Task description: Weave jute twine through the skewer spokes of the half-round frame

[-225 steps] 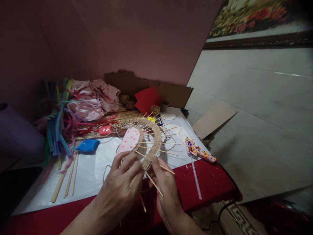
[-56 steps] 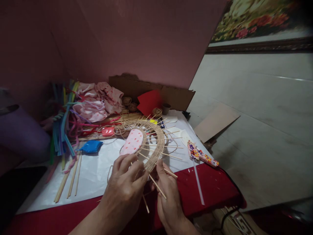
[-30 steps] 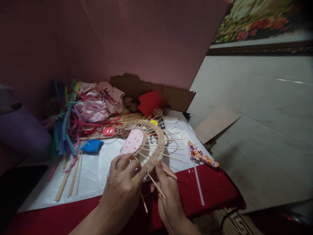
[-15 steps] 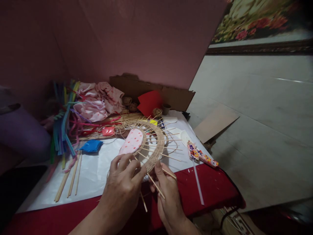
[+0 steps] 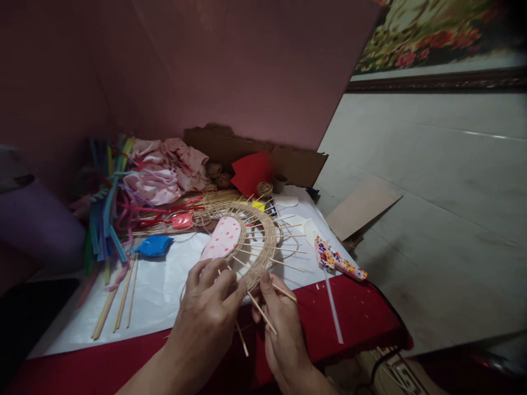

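A round weaving of twine on thin wooden sticks (image 5: 269, 236) is held over the front of the table, its sticks fanning out past the woven band. At its centre lies an oval pad of pink dotted fabric (image 5: 222, 237). My left hand (image 5: 208, 310) is closed on the near left part of the weaving, fingers curled over its edge. On the near right, my right hand (image 5: 282, 315) pinches the band, thumb on top, with sticks passing by the thumb. Its other fingertips are hidden beneath. The left hand covers part of the band.
Loose sticks (image 5: 123, 299), a blue packet (image 5: 154, 246) and a red packet (image 5: 182, 220) lie at left. Behind are pipe cleaners (image 5: 105, 219), crumpled dotted fabric (image 5: 164, 164) and a twine ball (image 5: 264, 190). A glue stick (image 5: 332, 307) with flowered cloth (image 5: 337, 260) lies right.
Over the last seconds both hands keep the same hold on the weaving. The whole view has shifted slightly since the oldest frame; fingers have moved only a little.
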Motion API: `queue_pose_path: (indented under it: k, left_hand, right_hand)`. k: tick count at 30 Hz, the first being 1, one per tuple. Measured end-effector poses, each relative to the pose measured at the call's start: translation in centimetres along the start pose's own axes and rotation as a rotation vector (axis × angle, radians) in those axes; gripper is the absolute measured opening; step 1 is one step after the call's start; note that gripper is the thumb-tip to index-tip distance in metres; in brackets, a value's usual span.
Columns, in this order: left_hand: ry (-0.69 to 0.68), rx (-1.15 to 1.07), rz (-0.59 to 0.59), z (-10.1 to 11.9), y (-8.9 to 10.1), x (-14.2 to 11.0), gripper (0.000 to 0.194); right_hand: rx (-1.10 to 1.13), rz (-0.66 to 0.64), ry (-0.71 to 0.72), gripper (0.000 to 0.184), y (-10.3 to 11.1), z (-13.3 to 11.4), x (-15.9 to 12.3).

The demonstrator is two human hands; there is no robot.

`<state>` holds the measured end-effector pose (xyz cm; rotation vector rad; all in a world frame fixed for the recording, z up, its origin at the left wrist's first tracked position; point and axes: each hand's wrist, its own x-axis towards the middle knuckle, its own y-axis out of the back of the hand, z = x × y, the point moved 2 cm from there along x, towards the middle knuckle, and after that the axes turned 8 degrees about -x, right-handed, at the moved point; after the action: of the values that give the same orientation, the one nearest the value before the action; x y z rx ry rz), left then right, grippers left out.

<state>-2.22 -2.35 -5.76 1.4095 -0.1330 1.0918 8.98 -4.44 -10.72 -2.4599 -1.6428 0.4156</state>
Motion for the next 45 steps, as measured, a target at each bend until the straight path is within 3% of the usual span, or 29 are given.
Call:
queue_pose_path:
  k: [11,29,45]
  left_hand:
    - [-0.051,0.008,0.024,-0.10,-0.01,-0.15,0.021]
    - [-0.022,-0.030,0.034,-0.01,0.07,-0.17,0.022]
    - [-0.084,0.028,0.078,0.04,-0.76,-0.70,0.021]
  right_hand:
    - [-0.022,0.004,0.008,0.032,0.02,0.02,-0.03]
    - [-0.069,-0.002,0.023,0.032,0.15,-0.17,-0.15]
    - [0.045,0.016,-0.011,0.033,0.01,0.04,-0.03]
